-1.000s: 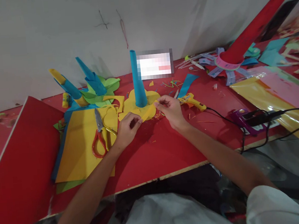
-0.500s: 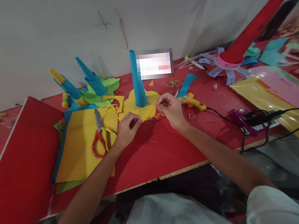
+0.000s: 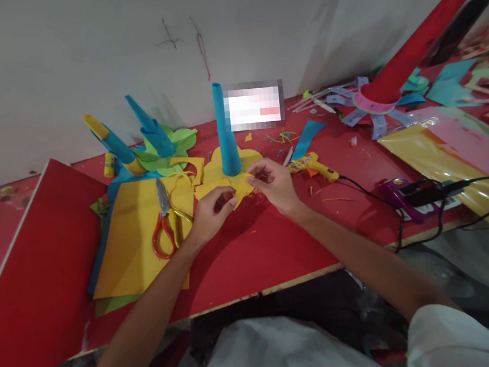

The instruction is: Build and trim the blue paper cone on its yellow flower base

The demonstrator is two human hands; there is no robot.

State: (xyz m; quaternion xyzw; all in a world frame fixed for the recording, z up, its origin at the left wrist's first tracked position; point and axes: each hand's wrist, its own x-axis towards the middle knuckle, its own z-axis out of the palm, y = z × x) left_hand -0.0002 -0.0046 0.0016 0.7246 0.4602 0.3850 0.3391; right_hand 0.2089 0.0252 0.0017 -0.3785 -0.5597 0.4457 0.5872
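Note:
Between my two hands runs a narrow yellow paper strip point(image 3: 241, 194), pinched at its ends and slightly bent. My left hand point(image 3: 211, 212) is closed on its left end, thumb against fingers. At the other end, my right hand point(image 3: 277, 187) grips the strip between thumb and forefinger. Just behind them lies a yellow flower-shaped paper base point(image 3: 248, 158), with a tall rolled blue paper tube point(image 3: 227, 136) standing upright on it. To the left, scissors with red and yellow handles point(image 3: 165, 225) rest on yellow paper sheets point(image 3: 124, 234).
A yellow glue gun point(image 3: 318, 167) lies right of my right hand, its cord running to a purple power strip point(image 3: 399, 193). Blue paper tubes point(image 3: 154, 135) on green petals stand at the back left. A red cone point(image 3: 424, 42) leans at the right. Paper scraps litter the red table point(image 3: 271, 249).
My right hand has shifted a little left and down, closer to my left hand. The yellow strip between them looks shorter and more bent. The view has shifted very slightly.

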